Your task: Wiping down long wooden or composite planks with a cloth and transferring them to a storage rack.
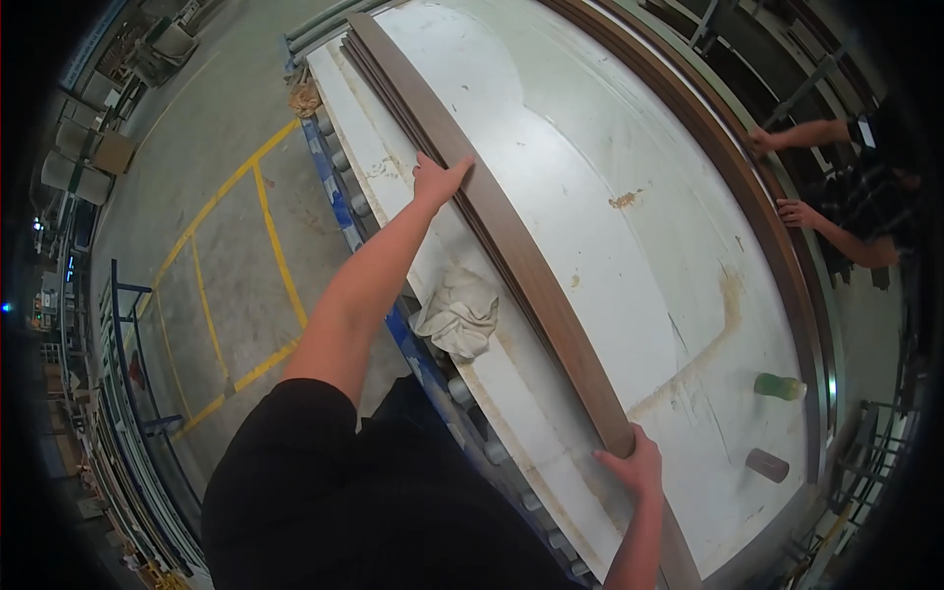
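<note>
A stack of long brown wood-look boards (536, 273) lies lengthwise across the white tabletop (590, 226). My left hand (441, 182) grips the boards toward their far end, thumb and fingers on opposite edges. Nearer to me, my right hand (637, 464) holds the same boards, its thumb at the left edge and its fingers over the right edge. Part of each hand's fingers is hidden behind the boards. A crumpled off-white cloth (460, 315) rests on the near side of the table, left of the boards.
On the right stand a green bottle (779, 386) and a dark cylindrical object (767, 465). Beyond more brown boards (728, 147) along the far edge, a co-worker's hands (798, 213) touch them. Blue-framed rollers (339, 202) line the near edge; yellow lines (280, 241) mark the floor.
</note>
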Tool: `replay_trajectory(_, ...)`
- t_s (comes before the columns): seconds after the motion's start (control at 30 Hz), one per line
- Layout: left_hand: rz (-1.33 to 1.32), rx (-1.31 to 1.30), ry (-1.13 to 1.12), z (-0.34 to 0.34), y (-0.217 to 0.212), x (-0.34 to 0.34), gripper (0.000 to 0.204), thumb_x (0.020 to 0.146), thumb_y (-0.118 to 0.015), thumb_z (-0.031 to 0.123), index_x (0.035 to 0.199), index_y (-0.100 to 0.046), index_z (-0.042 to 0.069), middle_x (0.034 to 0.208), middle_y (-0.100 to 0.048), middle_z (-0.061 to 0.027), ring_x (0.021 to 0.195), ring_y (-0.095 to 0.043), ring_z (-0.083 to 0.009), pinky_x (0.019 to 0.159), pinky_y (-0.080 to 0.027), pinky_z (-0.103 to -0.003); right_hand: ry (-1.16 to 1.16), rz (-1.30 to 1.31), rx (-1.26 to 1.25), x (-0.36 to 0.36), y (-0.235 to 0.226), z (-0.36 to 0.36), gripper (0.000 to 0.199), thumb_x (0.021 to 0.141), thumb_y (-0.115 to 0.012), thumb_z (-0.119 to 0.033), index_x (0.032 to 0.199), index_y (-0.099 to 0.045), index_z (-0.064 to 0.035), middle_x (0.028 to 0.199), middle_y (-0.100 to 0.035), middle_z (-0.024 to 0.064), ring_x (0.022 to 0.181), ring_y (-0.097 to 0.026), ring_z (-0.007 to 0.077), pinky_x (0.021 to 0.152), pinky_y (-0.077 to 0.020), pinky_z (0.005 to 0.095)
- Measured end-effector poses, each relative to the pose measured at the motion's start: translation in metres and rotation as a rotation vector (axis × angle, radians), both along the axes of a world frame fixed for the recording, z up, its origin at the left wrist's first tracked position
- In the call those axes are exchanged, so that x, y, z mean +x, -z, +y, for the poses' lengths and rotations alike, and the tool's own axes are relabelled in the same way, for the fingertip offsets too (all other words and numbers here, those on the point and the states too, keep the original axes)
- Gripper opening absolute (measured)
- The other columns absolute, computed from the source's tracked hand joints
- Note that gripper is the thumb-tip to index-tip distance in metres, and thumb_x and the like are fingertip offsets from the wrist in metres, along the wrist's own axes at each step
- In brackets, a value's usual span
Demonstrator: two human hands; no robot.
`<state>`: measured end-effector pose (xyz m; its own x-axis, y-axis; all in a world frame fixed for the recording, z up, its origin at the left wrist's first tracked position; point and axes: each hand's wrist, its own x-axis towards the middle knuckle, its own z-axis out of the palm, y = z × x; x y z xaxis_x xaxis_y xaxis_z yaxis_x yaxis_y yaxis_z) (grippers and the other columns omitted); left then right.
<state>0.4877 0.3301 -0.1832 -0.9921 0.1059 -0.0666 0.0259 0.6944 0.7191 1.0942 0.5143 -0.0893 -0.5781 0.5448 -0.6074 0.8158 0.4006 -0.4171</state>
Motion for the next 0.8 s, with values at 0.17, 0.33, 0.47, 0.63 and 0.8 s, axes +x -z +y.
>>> replay_trajectory(0.17, -0.195, 0.358, -0.275, -0.005, 0.018, -0.049, 0.133, 0.086, -0.066, 0.083, 0.158, -0.024, -0.021, 0.161, -0.038, -0.0416, 0.153, -0.041, -0.0478, 0.125, -0.036, -0.047, -0.033, 0.313, -0.451, -0.117, 0.036, 0.017, 0.092, 0.077, -0.094, -0.040, 0.151, -0.057, -0.0023, 0.135, -0.072, 0.0170, 0.126, -0.068, 0.0251, 0.108, -0.0523, 0.0398)
replay_trajectory(0.33, -0.258, 0.529, -0.256, -0.011, 0.046, -0.070, 0.125, 0.096, -0.055, 0.081, 0.164, -0.016, -0.017, 0.169, -0.027, -0.0380, 0.161, -0.027, -0.0436, 0.131, -0.023, -0.042, -0.191, 0.442, -0.605, -0.353, 0.084, 0.010, 0.077, 0.094, -0.083, -0.038, 0.154, -0.053, 0.0000, 0.141, -0.068, 0.0131, 0.130, -0.062, 0.0207, 0.112, -0.0480, 0.0379)
replay_trajectory(0.47, -0.269, 0.744, -0.245, -0.015, 0.063, -0.065, 0.115, 0.103, -0.053, 0.073, 0.165, -0.013, -0.016, 0.173, -0.023, -0.0343, 0.164, -0.021, -0.0392, 0.133, -0.019, -0.040, -0.211, 0.431, -0.691, -0.529, 0.077, -0.020, 0.073, 0.099, -0.077, -0.042, 0.154, -0.052, -0.0011, 0.141, -0.066, 0.0112, 0.128, -0.061, 0.0214, 0.112, -0.0472, 0.0383)
replay_trajectory(0.63, -0.326, 0.947, -0.185, -0.012, 0.063, -0.070, 0.109, 0.105, -0.054, 0.066, 0.167, -0.009, -0.011, 0.175, -0.017, -0.0311, 0.165, -0.016, -0.0366, 0.133, -0.016, -0.040, -0.174, 0.256, -0.733, -0.634, 0.073, -0.036, 0.079, 0.089, -0.088, -0.032, 0.152, -0.055, 0.0007, 0.139, -0.069, 0.0121, 0.125, -0.065, 0.0227, 0.110, -0.0506, 0.0385)
replay_trajectory(0.8, -0.329, 0.926, -0.227, -0.013, 0.046, -0.066, 0.116, 0.101, -0.064, 0.062, 0.167, -0.004, -0.011, 0.177, -0.004, -0.0320, 0.167, -0.004, -0.0388, 0.135, -0.009, -0.043, -0.269, 0.271, -0.690, -0.641, 0.075, -0.053, 0.083, 0.087, -0.089, -0.027, 0.155, -0.052, 0.0011, 0.142, -0.067, 0.0129, 0.129, -0.064, 0.0225, 0.112, -0.0497, 0.0381)
